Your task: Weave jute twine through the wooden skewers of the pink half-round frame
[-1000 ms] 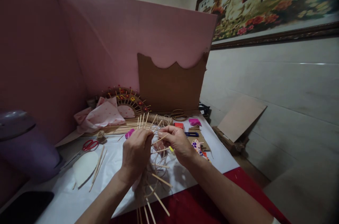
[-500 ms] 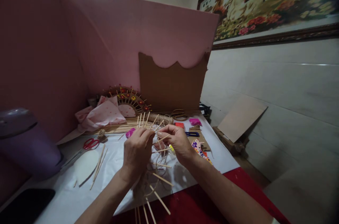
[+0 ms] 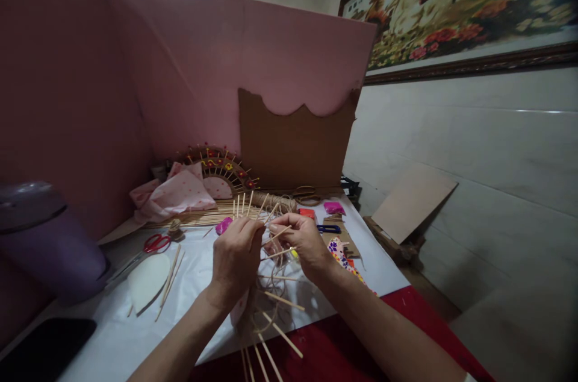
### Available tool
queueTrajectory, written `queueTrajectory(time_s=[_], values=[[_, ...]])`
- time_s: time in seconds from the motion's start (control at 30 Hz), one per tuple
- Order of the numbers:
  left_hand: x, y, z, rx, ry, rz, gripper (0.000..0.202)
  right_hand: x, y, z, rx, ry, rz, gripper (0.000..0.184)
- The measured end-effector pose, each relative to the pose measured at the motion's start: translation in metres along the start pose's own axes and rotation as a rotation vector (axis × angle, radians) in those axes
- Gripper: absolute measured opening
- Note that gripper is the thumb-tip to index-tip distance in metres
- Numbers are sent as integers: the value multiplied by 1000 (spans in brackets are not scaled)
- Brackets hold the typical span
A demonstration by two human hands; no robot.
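Note:
In the head view, my left hand (image 3: 235,258) is closed around a fan-like piece made of thin wooden sticks (image 3: 285,302). The sticks radiate out above, right of and below that hand. My right hand (image 3: 306,243) faces it, thumb and forefinger pinched close to the left fingertips among the upper sticks. Thin twine hangs in loose loops between the sticks below the hands. It looks like the right fingers pinch this twine, though the fingertips cover the exact spot. The middle of the stick piece is mostly hidden behind my left hand.
Behind the hands lie a twine roll (image 3: 276,202), a bundle of sticks (image 3: 194,217) and a decorated fan (image 3: 226,159). Red scissors (image 3: 157,243), a white cut piece (image 3: 148,282) and a purple bottle (image 3: 49,243) are on the left. A blue cutter (image 3: 329,229) lies right.
The lower sticks of the fan-like piece have swung a little to the right. Both hands keep nearly the same place and pinch. The whole view has shifted slightly.

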State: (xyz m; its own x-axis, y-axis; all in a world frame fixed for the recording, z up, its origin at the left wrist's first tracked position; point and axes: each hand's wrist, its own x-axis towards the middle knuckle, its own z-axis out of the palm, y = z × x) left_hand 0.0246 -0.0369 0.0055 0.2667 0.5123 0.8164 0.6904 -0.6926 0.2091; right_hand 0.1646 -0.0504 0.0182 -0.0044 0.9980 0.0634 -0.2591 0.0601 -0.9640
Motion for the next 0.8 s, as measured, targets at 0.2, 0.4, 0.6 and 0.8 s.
queueTrajectory(time_s=[0.2,0.4,0.6,0.8], values=[[0,-1,1,-16,-13,-13,16,-1,-2,0,36,2,-21,30],[1,0,1,-14,-19,-19,16,0,1,-1,55,12,8,35],[-1,-2,2,-12,-17,-19,16,0,2,-2,77,2,15,34],[0,0,1,-7,-19,-13,17,-1,0,-3,94,5,19,33]])
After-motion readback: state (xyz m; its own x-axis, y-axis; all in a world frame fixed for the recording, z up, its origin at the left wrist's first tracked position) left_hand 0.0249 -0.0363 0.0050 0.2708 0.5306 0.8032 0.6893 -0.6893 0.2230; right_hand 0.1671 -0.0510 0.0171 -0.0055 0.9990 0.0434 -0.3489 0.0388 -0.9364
